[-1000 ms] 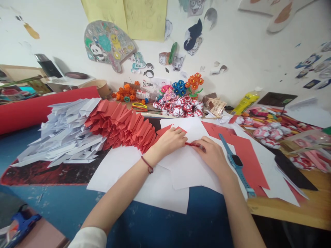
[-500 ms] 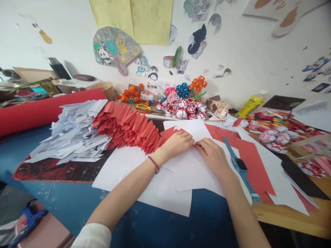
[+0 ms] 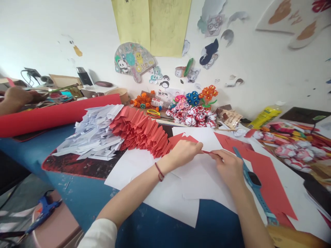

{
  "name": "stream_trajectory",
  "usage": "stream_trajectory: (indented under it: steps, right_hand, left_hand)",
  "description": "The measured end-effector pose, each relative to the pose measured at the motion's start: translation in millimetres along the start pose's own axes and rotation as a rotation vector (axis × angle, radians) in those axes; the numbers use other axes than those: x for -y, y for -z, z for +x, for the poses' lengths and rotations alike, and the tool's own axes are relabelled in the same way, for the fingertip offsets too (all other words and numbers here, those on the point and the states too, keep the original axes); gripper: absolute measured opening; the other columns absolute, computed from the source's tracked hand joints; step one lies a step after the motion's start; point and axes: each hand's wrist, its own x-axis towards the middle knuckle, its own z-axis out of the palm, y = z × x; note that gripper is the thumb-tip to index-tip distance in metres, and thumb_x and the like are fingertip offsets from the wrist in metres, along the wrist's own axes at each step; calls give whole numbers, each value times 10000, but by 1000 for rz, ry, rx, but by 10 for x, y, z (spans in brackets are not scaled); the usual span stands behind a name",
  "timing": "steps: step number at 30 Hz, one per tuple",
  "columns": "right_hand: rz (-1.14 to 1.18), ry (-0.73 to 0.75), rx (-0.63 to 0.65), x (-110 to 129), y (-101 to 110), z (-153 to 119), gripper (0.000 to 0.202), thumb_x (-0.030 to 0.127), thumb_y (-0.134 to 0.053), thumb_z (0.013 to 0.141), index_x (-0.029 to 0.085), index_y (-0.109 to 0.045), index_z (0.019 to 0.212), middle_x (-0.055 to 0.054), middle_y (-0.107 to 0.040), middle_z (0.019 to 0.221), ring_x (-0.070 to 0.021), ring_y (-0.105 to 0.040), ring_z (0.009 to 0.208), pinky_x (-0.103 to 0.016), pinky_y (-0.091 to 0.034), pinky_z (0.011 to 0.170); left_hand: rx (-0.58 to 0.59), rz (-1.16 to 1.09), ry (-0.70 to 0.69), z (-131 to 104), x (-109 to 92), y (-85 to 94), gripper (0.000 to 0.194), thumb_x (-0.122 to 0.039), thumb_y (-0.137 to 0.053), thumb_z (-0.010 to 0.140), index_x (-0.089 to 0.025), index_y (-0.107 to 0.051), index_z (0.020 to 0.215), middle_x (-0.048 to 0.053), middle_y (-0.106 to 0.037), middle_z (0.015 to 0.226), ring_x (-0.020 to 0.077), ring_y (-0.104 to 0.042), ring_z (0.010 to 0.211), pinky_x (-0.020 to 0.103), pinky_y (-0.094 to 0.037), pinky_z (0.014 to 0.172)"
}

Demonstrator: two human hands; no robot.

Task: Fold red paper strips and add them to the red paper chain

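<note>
Between my two hands stretches a narrow folded strip of red paper (image 3: 206, 152). One end is pinched in my left hand (image 3: 184, 153), which wears a dark red cord bracelet. The fingers of my right hand (image 3: 228, 166) close on the other end. Both hands are over white paper sheets (image 3: 170, 198) spread on the blue table. To the left of my left hand lies a long stack of folded red paper pieces (image 3: 141, 131), and beyond it a heap of folded white paper pieces (image 3: 94, 132). A red sheet (image 3: 181, 138) lies partly behind my left hand.
A blue watch (image 3: 254, 179) lies right of my right forearm on red and white sheets. Red-and-white paper balls (image 3: 200, 117) and a yellow bottle (image 3: 266, 115) stand behind. A red roll (image 3: 51, 115) lies left; another person's hand (image 3: 17, 98) shows beyond it.
My hands have drawn apart, so more of the red strip shows between them. The view has shifted left, and another person's hand has come into sight at the far left.
</note>
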Motion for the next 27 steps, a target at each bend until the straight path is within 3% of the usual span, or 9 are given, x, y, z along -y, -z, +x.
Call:
stream_trajectory:
  steps: [7,12,14,16,18,20,23,25,27]
  right_hand:
    - [254,-259,55,96,68,47,182,295,-594,852,204,-692,729,-1,-672,646,-173,-617,613,-287,-431,631]
    - [597,-441,254,44,87,36,275,431,-629,830,192,-678,702,4,-572,577,-165,-523,570,-304,-396,606]
    - [746,-481,317,47,82,22,286,458,-646,826,187,-688,744,12,-526,547,-158,-478,551,-305,-361,581]
    - [881,-510,350,68,75,10,292,468,-639,844,183,-698,831,22,-478,516,-154,-439,531,-306,-326,561]
    - [979,-520,352,98,75,6,315,473,-608,873,178,-693,944,23,-465,519,-155,-423,525,-308,-306,552]
    - [997,-524,322,125,83,13,343,476,-592,887,173,-676,1025,13,-485,554,-157,-431,536,-312,-309,558]
    - [952,-535,299,151,101,31,360,476,-601,883,171,-661,1063,-1,-510,608,-158,-453,568,-317,-335,585]
    - [938,-534,331,160,110,40,360,475,-605,881,173,-660,1069,-3,-515,621,-157,-464,580,-319,-352,600]
    - [934,-524,375,168,115,43,357,474,-607,879,178,-664,1070,-2,-520,633,-154,-470,583,-317,-361,604]
  left_hand:
    - [2,65,17,-81,-42,221,266,-368,-439,994,-150,-544,883,28,-660,718,170,-629,626,274,-300,503]
    - [-125,329,-231,-361,-139,464,199,-92,-369,966,-111,-552,889,30,-603,679,156,-582,608,279,-361,521]
    - [-165,455,-346,-500,-205,567,218,-59,-357,952,-56,-562,1027,43,-611,700,144,-565,586,273,-356,502]
    - [-186,508,-372,-632,-251,668,233,-66,-376,948,-35,-564,1084,54,-626,724,134,-561,588,269,-362,501]
    - [-205,466,-260,-754,-232,779,225,-97,-390,958,-81,-600,1038,36,-629,698,125,-560,584,266,-374,514]
    - [-251,342,-13,-872,-124,919,252,-167,-390,986,-157,-639,946,10,-640,666,112,-572,588,252,-390,552]
    - [-454,234,473,-1039,174,1175,310,-329,-431,993,-194,-681,868,19,-714,756,106,-635,689,223,-399,627]
    - [-527,279,754,-1128,388,1329,308,-381,-472,970,-193,-692,864,19,-722,753,120,-630,663,237,-371,621]
    - [-518,362,913,-1181,553,1430,317,-373,-451,975,-194,-699,888,28,-724,755,147,-640,689,254,-343,618]
